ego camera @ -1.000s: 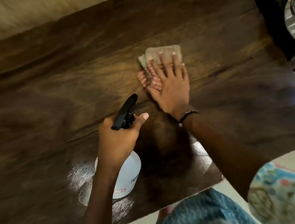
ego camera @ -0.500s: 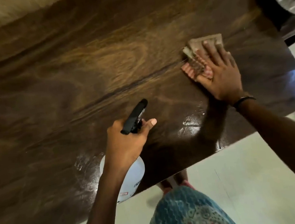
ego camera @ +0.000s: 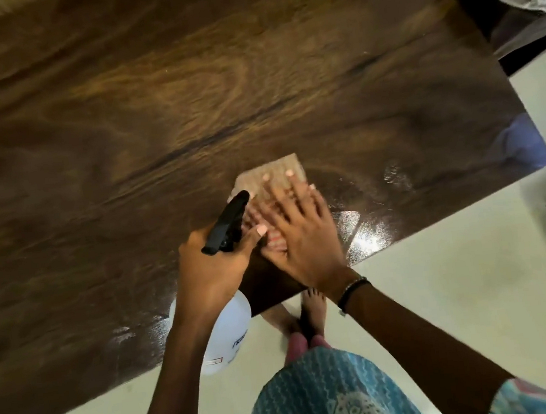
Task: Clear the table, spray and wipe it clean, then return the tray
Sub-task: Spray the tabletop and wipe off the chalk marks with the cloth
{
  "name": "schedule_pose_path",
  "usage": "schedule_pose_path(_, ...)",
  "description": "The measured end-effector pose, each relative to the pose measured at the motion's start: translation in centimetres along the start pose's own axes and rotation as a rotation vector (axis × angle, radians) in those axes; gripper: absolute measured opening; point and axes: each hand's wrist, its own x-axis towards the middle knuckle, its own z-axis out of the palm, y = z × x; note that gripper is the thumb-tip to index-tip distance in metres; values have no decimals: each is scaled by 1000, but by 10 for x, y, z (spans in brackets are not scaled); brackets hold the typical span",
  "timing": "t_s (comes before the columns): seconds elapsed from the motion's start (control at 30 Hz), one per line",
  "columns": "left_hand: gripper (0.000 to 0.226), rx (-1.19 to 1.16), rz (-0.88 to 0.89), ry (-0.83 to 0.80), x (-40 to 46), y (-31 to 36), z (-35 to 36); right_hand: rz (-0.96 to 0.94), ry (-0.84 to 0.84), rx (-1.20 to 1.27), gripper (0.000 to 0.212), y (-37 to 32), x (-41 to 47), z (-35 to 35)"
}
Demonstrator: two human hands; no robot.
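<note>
The right hand (ego camera: pixel 297 234), fingers spread flat on the cloth (ego camera: pixel 270 176), has swept back left from the table's (ego camera: pixel 123 155) right end, beside the left hand (ego camera: pixel 214 268) gripping the spray bottle (ego camera: pixel 226 334); wiping continues.

A: What are you counting on the table (ego camera: pixel 121 139)?
B: I'm seeing one spray bottle (ego camera: pixel 226 334) and one folded cloth (ego camera: pixel 276 172).
A: Hands?
B: Two: left hand (ego camera: pixel 214 271) and right hand (ego camera: pixel 302 241).
</note>
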Motion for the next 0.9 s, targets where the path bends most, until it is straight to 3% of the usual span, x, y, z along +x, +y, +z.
schedule_pose_path(0.1,23,16,-19,-8,-7,1,4,-217,-28,-53,71,28,-34,0)
schedule_pose_path(0.17,18,-11,-42,-27,-12,2,3,-239,-26,-74,72,65,-47,-4)
schedule_pose_path(0.37,17,-90,-64,-27,-29,4,2,206,17,-23,69,133,-66,-27)
schedule_pose_path(0.5,16,-124,-90,-8,-35,-8,-4,376,77,66,67,94,-89,-17)
schedule_pose_path(0.67,19,-190,-149,63,-39,-25,-21,96,-16,96,69,0,-95,-2)
schedule_pose_path(0.9,27,-193,-205,169,-15,-47,-66,5,-47,107,70,-90,-14,7)
